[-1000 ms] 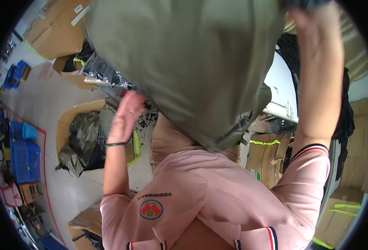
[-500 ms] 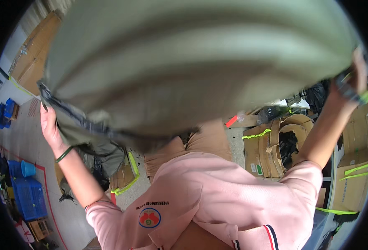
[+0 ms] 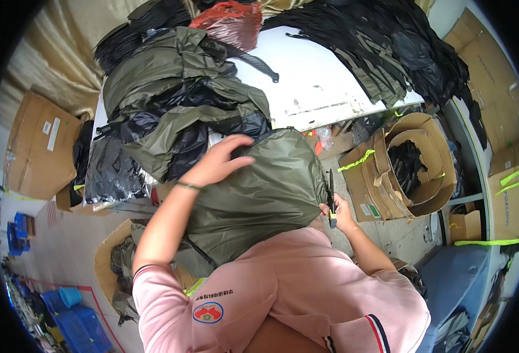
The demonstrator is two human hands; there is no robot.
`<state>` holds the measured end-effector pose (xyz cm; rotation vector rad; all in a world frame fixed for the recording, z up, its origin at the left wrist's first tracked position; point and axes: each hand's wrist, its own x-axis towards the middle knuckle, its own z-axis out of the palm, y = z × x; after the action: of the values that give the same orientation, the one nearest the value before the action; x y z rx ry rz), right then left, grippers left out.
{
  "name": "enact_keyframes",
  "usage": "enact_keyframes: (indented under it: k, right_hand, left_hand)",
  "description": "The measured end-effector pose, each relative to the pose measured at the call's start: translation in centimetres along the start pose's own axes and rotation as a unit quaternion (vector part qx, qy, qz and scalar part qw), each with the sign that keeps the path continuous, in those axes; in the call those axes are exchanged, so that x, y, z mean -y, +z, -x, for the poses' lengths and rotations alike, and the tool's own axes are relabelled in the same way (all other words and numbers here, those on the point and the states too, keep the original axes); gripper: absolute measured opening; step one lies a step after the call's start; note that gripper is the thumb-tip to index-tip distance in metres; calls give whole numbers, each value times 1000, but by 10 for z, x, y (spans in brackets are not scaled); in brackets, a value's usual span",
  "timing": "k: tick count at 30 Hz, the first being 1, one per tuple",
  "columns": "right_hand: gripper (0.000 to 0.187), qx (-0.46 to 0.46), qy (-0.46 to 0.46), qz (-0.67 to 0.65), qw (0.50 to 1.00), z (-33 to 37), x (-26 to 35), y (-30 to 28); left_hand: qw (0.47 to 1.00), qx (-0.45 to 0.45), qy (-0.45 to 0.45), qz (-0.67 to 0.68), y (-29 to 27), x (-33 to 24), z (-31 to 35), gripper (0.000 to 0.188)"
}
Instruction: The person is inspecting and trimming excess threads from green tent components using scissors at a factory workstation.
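An olive-green fabric bag [image 3: 259, 182] lies spread across my lap, its far edge reaching the table. Over its upper left part is my left hand [image 3: 221, 159], with fingers stretched out and thumb apart; whether the palm touches the fabric I cannot tell. At the bag's right edge, my right hand [image 3: 339, 213] closes round a slim black tool with a yellow end [image 3: 332, 197]. The kind of tool is too small to make out. Fabric partly hides the fingers of that hand.
Ahead stands a white table [image 3: 306, 70] with a heap of green and black bags [image 3: 183, 100], a red plastic bag [image 3: 230, 22] and black strips [image 3: 383, 47]. An open cardboard box [image 3: 377, 194] stands at the right, another [image 3: 104, 259] at the lower left.
The green bag has come down from in front of the view onto my lap. Both hands have dropped and moved inward, and my left hand now lies open over the bag.
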<state>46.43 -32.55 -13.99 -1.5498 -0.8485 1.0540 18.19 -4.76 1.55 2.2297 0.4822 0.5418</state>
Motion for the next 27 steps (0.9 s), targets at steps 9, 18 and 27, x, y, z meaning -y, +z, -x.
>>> enact_keyframes:
  k: [9, 18, 27]
  right_hand:
    - [43, -24, -101, 343, 934, -11, 87, -49]
    - [51, 127, -225, 527, 809, -97, 211, -58]
    - [53, 181, -231, 532, 794, -104, 228, -43]
  left_hand:
    - [926, 78, -190, 318, 81, 37, -102, 40]
    - [859, 142, -230, 435, 81, -6, -79, 38]
    - [882, 121, -212, 403, 86, -6, -69, 35]
